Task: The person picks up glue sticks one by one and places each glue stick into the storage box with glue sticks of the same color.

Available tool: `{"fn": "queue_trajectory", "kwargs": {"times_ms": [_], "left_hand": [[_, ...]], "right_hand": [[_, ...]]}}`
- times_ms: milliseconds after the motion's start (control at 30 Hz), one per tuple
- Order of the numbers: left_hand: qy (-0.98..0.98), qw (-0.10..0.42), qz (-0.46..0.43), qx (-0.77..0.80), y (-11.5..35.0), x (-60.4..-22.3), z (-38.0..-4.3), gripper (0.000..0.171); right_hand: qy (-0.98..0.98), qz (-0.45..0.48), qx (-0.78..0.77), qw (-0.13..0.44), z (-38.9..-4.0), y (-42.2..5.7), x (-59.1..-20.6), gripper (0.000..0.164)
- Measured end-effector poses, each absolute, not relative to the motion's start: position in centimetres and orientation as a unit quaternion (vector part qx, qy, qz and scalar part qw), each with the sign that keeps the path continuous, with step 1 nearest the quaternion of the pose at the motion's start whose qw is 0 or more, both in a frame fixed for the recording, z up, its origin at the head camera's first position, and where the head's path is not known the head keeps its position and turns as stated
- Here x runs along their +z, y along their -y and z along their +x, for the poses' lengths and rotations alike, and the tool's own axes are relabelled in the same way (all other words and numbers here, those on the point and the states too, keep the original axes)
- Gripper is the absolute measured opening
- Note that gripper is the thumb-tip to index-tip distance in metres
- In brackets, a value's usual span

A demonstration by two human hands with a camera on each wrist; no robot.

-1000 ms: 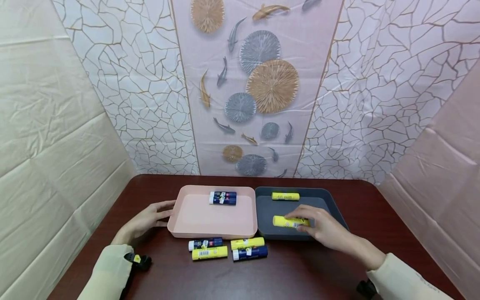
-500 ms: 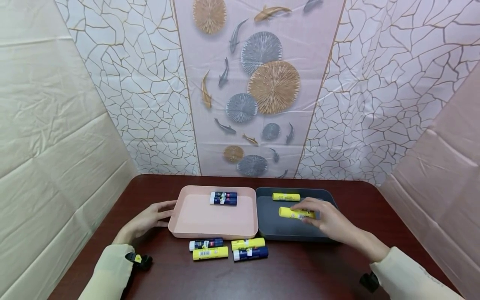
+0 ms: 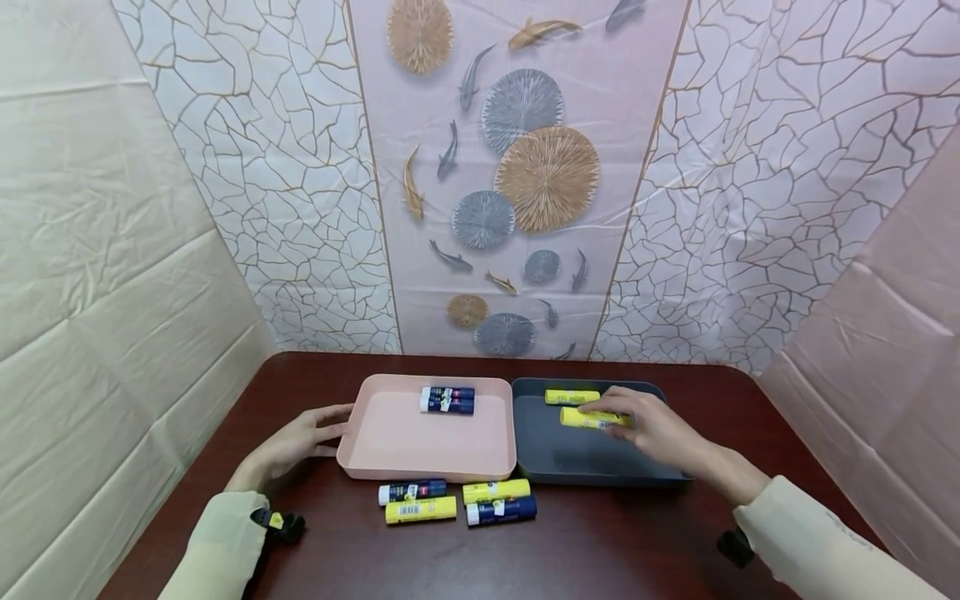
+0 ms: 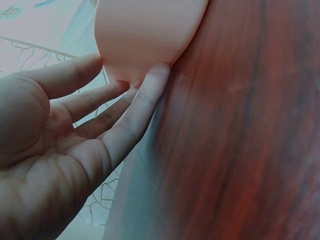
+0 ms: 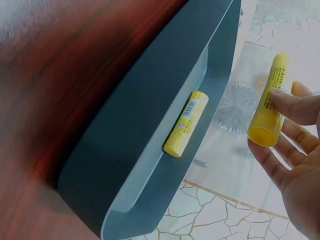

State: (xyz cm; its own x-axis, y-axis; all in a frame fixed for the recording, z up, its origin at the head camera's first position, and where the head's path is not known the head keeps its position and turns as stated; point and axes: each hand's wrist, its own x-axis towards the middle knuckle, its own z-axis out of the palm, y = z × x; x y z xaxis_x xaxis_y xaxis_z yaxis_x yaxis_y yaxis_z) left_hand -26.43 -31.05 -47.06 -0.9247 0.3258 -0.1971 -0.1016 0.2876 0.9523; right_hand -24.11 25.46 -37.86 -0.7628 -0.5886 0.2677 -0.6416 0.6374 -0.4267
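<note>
My right hand (image 3: 651,425) pinches a yellow glue stick (image 3: 576,417) between thumb and fingers over the dark grey tray (image 3: 558,462). Behind it in that tray lies another yellow glue stick (image 3: 572,397). The right wrist view shows the held glue stick (image 5: 272,107) tilted and apart from the tray's stick (image 5: 186,125). My left hand (image 3: 296,442) rests at the left end of the pink tray (image 3: 420,446). In the left wrist view its extended fingertips touch that tray's wall (image 4: 145,35). Two dark blue glue sticks (image 3: 447,400) with white caps lie together at the pink tray's back.
On the dark red table (image 3: 480,567), in front of the trays, lie two pairs: a blue glue stick (image 3: 412,491) with a yellow one (image 3: 421,510), and a yellow one (image 3: 496,490) with a blue one (image 3: 501,511). A patterned cloth (image 3: 517,192) hangs behind the table.
My right hand has lifted the yellow glue stick from the front part of the grey tray and carried it backward, near the other yellow one. The left hand stays at the pink tray.
</note>
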Motion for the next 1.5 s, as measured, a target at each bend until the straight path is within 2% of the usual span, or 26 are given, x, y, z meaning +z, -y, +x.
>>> {"fn": "queue_trajectory", "kwargs": {"times_ms": [567,1500], "left_hand": [[-0.785,0.177,0.078,0.588,31.0,-47.0,-26.4,0.062],[-0.780,0.179,0.095,0.592,31.3,-47.4,-26.4,0.064]], "right_hand": [[0.924,0.323,0.206,-0.009,-28.6,-24.9,-37.8,0.042],[0.938,0.321,0.116,-0.069,-31.8,-21.7,-39.4,0.038]]}}
